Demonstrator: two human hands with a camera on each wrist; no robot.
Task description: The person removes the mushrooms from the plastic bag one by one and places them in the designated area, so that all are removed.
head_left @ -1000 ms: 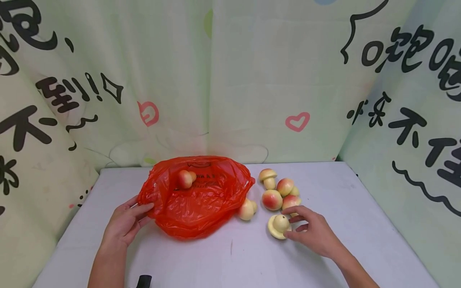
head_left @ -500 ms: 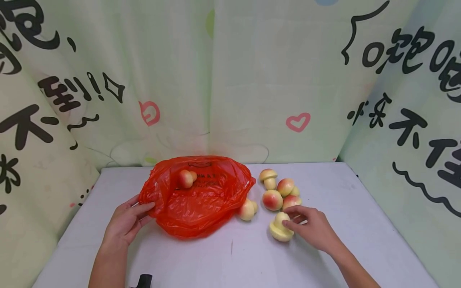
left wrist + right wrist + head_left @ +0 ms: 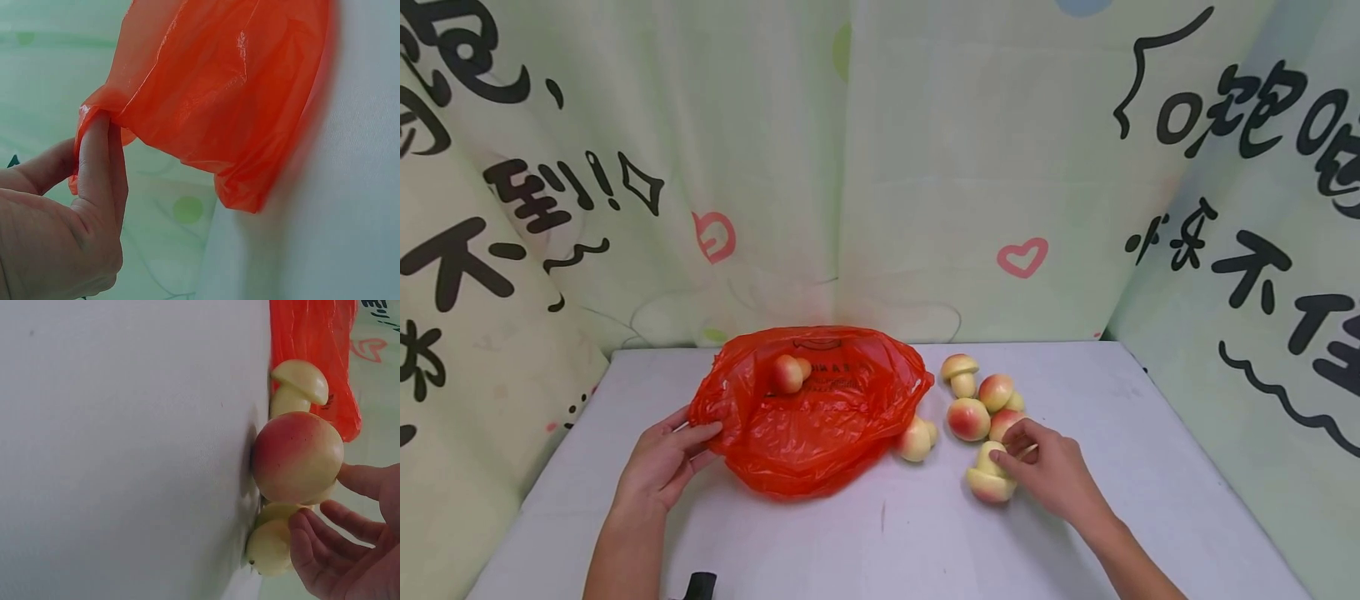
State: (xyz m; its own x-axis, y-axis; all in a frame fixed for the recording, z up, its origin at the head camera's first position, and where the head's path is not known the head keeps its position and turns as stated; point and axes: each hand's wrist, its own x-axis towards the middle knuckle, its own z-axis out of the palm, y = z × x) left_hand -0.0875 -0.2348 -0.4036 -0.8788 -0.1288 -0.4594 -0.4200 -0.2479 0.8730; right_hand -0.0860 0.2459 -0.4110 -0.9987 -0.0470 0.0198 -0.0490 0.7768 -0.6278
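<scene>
My left hand (image 3: 662,467) pinches the left rim of a red plastic bag (image 3: 820,450), its mouth held open toward me. In the left wrist view, the film is tucked between thumb and fingers. One toy mushroom (image 3: 787,374) with a red-and-cream cap lies inside the bag. My right hand (image 3: 1052,471) pinches another toy mushroom (image 3: 990,485) by its stem, cap downward; whether the cap touches the table cannot be told. That mushroom's rounded cap (image 3: 297,457) fills the middle of the right wrist view.
Several more toy mushrooms (image 3: 967,419) cluster behind my right hand. One mushroom (image 3: 914,440) sits against the bag's right side. A black object (image 3: 702,585) pokes in at the front edge. Printed curtains (image 3: 917,167) surround the white table (image 3: 880,550).
The mushroom under my right hand has tipped, its stem turning away from me and its red cap top coming into view. My right fingers have closed on the stem. My left hand stays put.
</scene>
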